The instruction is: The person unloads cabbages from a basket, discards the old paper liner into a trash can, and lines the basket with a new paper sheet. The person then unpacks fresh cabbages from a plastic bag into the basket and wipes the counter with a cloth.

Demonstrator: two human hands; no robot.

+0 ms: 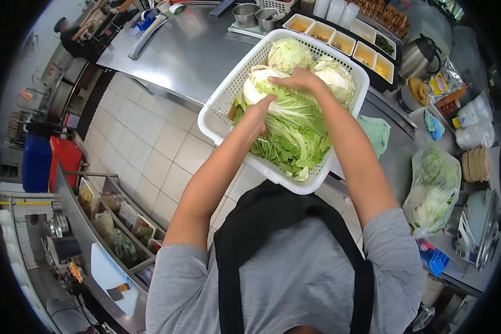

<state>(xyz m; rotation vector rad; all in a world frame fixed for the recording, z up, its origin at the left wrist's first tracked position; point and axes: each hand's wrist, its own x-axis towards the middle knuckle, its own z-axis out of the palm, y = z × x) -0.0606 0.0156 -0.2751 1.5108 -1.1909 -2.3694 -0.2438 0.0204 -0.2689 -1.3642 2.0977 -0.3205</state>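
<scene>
A white perforated basket (210, 121) rests at the edge of the steel counter, holding several heads of cabbage. My left hand (257, 114) is against the near side of a large leafy cabbage (295, 108), its fingers partly hidden by the leaves. On the top of the same cabbage lies my right hand (301, 82), thumb apart from the fingers; both hands grip it between them. Behind it are a pale round cabbage (289, 54) and another head (335, 77). Loose green leaves (292, 147) fill the basket's near end.
Steel counter (189, 50) runs behind the basket. Metal bowls (246, 15), food trays (342, 43) and a steel jug (420, 55) stand at the back. A bagged cabbage (433, 192) and green cloth (374, 133) are at right. A co-worker (72, 39) is far left.
</scene>
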